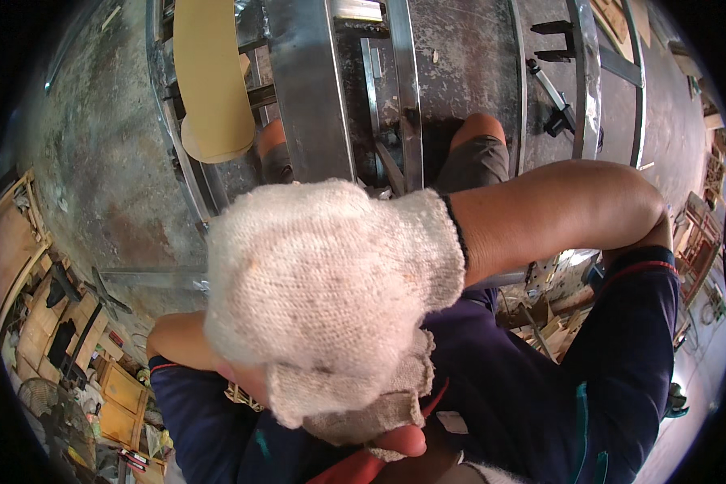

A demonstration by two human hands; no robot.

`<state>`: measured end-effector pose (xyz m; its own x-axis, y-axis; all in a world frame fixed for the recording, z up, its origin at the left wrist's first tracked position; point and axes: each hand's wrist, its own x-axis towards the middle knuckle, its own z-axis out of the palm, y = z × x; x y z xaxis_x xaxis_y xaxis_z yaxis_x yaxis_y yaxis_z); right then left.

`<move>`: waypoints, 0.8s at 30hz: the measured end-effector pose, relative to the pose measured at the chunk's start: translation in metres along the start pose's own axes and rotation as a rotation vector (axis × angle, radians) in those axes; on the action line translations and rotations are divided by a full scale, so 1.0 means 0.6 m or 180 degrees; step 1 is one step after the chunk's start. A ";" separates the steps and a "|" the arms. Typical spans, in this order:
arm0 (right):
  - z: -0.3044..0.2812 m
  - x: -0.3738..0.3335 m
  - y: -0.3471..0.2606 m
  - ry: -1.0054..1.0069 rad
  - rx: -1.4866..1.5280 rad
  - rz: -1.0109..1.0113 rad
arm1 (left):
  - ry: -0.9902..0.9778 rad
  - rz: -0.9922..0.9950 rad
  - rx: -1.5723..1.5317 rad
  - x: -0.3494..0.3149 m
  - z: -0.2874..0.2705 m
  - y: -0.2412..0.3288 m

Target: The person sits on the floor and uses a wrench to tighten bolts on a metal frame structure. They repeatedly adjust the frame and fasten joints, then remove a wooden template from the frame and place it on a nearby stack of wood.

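Observation:
My right hand (315, 274), in a cream knitted glove, is raised very close to the view and covers its middle. Its back faces me and its fingers curl out of sight, so I cannot make out what they hold, if anything. From the left, my left forearm (184, 340) bends in and passes behind that glove. More cream knit (387, 413) shows beneath, perhaps part of my left hand's glove; its fingers are mostly hidden. Under this knit, a bare fingertip (401, 440) sits beside red cloth (355, 468). Whose hand the fingertip belongs to is unclear.
Grey metal bars (306, 89) form a frame ahead of my knees. A tan rounded panel (211, 81) lies across its left part. At the right are a bar clamp (552, 93) and more metal rails (586, 81). Wooden pieces and clutter (64, 331) lie at far left.

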<state>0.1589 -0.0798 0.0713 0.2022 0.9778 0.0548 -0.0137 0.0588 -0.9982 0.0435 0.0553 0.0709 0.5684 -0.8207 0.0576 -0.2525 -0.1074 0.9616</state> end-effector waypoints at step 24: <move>-0.066 -0.182 -0.174 0.0681 0.0858 -0.1014 | 0.3797 0.0584 -0.1563 0.080 0.040 0.042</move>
<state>0.1770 -0.2005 0.1687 0.4346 0.8408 0.3228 -0.1665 0.4272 -0.8887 0.0458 0.0001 0.0913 0.9614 0.2271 0.1551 -0.2335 0.3757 0.8969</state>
